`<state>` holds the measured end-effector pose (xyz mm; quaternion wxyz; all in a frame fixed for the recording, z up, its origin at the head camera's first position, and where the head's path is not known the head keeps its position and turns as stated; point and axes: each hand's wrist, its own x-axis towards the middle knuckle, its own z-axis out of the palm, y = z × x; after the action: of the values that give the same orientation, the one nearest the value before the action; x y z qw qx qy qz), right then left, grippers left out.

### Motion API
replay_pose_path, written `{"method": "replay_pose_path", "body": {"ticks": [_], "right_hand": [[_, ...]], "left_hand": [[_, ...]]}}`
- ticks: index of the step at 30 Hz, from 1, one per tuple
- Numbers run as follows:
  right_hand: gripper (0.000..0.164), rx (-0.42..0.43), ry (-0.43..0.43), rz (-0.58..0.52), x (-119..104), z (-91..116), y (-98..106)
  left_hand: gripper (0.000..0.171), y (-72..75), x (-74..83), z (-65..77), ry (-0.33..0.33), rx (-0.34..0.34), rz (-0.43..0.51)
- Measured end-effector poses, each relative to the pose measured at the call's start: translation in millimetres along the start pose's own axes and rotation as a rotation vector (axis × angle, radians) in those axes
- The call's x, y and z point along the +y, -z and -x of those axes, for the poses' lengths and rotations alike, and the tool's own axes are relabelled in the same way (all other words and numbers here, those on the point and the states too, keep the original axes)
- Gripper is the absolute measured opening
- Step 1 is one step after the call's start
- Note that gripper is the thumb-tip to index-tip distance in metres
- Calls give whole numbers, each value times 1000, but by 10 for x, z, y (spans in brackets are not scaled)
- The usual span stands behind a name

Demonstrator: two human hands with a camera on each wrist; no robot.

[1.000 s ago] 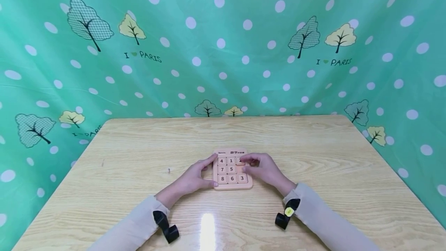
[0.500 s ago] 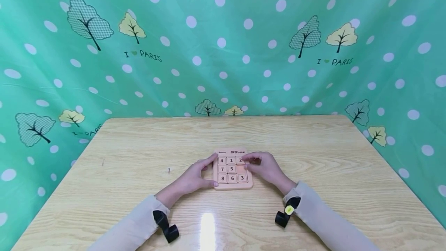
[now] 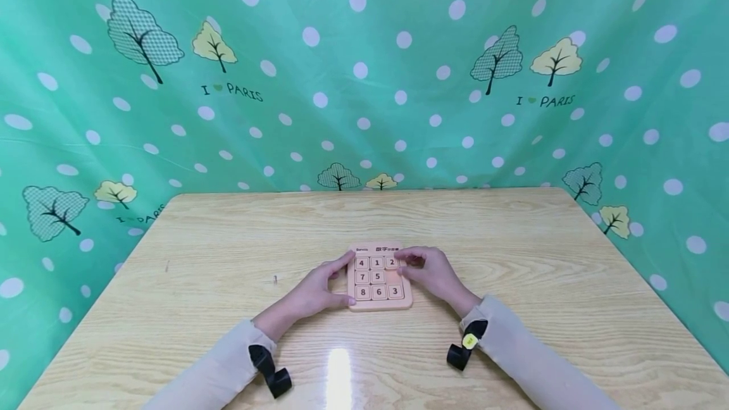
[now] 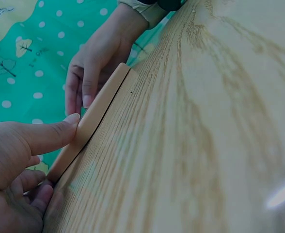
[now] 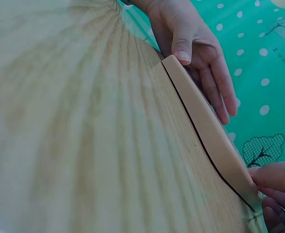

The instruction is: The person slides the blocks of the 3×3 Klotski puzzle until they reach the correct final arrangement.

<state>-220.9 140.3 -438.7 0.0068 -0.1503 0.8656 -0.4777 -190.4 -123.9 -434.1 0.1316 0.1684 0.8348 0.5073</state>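
A pink number sliding puzzle (image 3: 378, 305) lies flat on the table, its tiles in rows reading 4 1 2, 7 5 and a gap, then 8 6 3. My left hand (image 3: 310, 290) holds the board's left side, thumb by the near corner and index finger by the far one. From the right, my right hand (image 3: 435, 274) reaches in: its index fingertip is at the right edge of the 2 tile (image 3: 392, 262), the thumb beside the gap below. Only the puzzle's side wall (image 5: 208, 126) shows in the right wrist view; the tile faces are hidden there.
The wooden table (image 3: 228, 233) reaches back to a green dotted curtain (image 3: 364, 100) printed with trees. A small dark mark (image 3: 276, 279) is on the wood left of the puzzle. Light reflects near the front. Black camera straps are on both wrists.
My right index finger has drawn back off the 2 tile towards the right, leaving its number in plain sight. The tile order is the same, and my left hand stays put.
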Motion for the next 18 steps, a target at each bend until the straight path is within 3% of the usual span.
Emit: {"method": "replay_pose_path", "body": {"ticks": [18], "right_hand": [[21, -69, -10, 14, -12, 69, 23]], "left_hand": [[93, -10, -22, -6, 4, 4, 2]]}}
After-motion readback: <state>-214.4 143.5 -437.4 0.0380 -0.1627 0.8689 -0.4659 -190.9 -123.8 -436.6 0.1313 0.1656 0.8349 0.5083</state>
